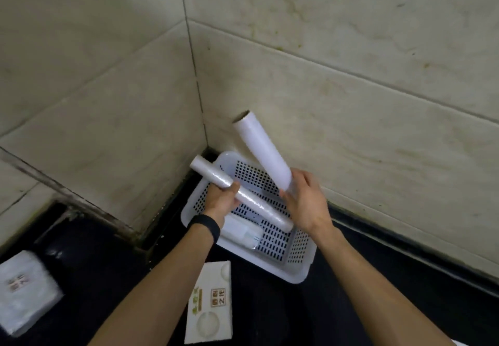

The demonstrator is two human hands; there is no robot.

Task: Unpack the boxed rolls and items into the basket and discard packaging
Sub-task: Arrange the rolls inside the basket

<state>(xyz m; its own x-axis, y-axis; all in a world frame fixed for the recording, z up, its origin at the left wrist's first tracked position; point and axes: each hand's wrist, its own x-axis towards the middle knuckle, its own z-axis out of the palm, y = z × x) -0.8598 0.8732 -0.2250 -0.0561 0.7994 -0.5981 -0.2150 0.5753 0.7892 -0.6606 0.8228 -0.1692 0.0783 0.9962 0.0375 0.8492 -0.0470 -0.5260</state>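
A white perforated basket (297,270) sits on the dark counter in the tiled corner. My left hand (220,201) grips a thin clear-film roll (253,202) near its middle; the roll lies slantwise over the basket. My right hand (306,199) holds the lower end of a thicker white roll (262,151), which points up and to the left, above the basket. A white flat packet (240,232) lies inside the basket at its near left. A white printed box (210,302) lies flat on the counter in front of the basket, between my forearms.
A white wrapped package (24,289) with a label rests at the counter's left edge. Beige tiled walls (351,102) close in behind and to the left of the basket. Dark counter (364,278) extends to the right.
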